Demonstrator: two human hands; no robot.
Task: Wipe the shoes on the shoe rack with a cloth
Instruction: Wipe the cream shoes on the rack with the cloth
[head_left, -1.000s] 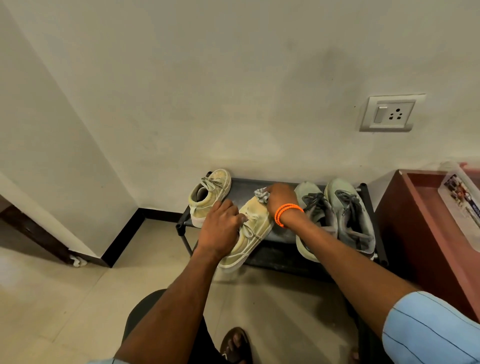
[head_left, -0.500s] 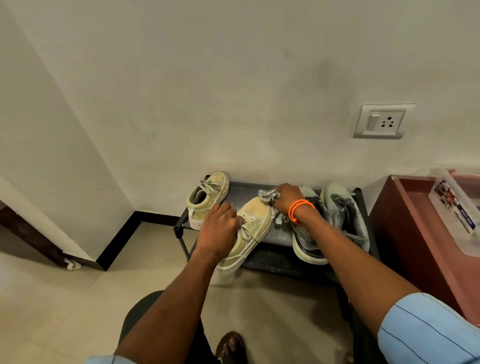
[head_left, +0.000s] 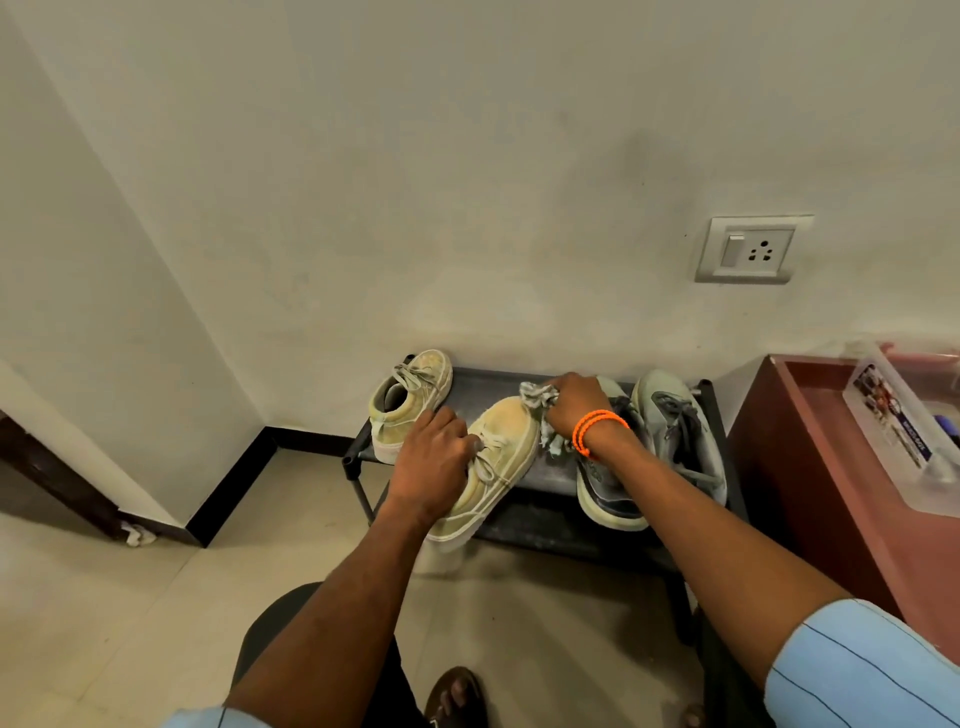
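We grip a pale yellow lace-up canvas sneaker (head_left: 498, 457) with our left hand (head_left: 431, 462), fingers curled over its laces, heel jutting past the low black metal shoe rack (head_left: 550, 478). Our right hand (head_left: 576, 408) clutches a crumpled grey cloth (head_left: 537, 397) against its toe. Its yellow mate (head_left: 410, 397) and grey sneakers (head_left: 680, 431) sit alongside.
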